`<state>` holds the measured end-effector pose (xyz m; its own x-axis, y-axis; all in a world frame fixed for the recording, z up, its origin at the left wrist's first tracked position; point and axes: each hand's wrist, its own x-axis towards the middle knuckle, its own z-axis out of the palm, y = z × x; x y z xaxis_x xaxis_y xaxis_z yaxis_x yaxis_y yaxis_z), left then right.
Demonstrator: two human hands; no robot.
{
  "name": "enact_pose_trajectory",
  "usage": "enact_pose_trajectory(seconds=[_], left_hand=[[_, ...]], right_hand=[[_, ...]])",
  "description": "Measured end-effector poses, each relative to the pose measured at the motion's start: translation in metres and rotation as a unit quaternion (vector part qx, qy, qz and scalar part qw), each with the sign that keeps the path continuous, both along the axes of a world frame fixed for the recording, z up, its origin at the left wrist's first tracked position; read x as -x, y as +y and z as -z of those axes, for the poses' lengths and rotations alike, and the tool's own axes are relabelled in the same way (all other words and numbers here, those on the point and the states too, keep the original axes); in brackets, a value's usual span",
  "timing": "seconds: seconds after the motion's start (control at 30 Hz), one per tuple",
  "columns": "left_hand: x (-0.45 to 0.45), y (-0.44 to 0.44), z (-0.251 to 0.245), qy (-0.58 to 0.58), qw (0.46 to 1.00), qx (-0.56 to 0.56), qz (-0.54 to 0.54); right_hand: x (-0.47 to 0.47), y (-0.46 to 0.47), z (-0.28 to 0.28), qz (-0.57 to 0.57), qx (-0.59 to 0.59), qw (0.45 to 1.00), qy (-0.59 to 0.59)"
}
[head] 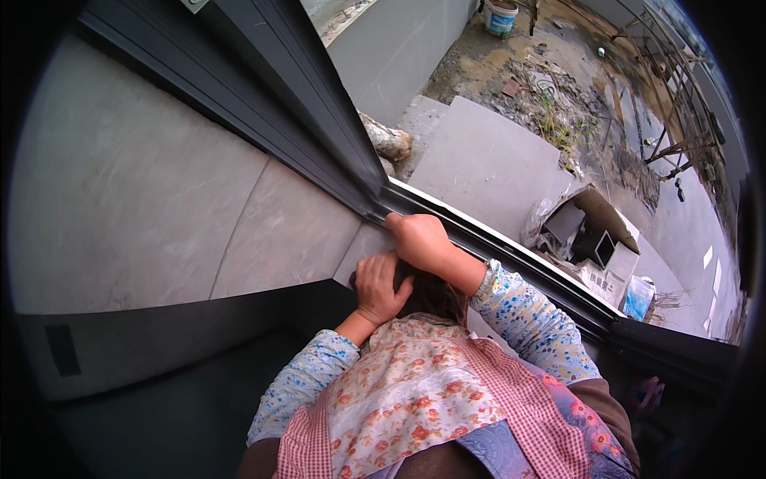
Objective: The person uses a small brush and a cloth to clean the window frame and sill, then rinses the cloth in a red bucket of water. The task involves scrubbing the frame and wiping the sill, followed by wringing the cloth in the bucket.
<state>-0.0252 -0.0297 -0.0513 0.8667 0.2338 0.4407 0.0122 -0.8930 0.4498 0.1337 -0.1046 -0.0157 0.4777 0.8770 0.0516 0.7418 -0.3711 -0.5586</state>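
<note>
My right hand (pixel 423 240) is curled into a fist at the inner corner of a dark metal door or window frame (pixel 335 138). Its fingertips reach the end of the black bottom track (pixel 479 236); whether they pinch anything is hidden. Just below it, my left hand (pixel 378 288) lies with bent fingers over dark brown fabric (pixel 434 293). I cannot tell whether that fabric is a loose cloth or clothing over a knee. Both forearms wear flower-patterned sleeve covers (pixel 526 320), and a floral apron (pixel 407 389) covers my lap.
Grey marbled tiles (pixel 143 179) extend left of the frame, ending at a dark drop below. Beyond the track stand an open cardboard box (pixel 604 227) of scraps and a blue-white bag (pixel 639 298). Outside are a paving slab (pixel 485 161), muddy ground and a white bucket (pixel 500 18).
</note>
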Motion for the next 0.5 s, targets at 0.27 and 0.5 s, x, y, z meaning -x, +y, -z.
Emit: enact_pose_trajectory(seconds=[0.27,0.5], left_hand=[[0.0,0.001,0.001,0.004,1.0,-0.013,0.009],[0.003,0.001,0.003,0.013,1.0,-0.015,0.003]], right_hand=[[-0.019,0.012,0.007,0.006,-0.023,0.984,0.174],[-0.021,0.011,-0.011,-0.059,0.021,0.995,0.075]])
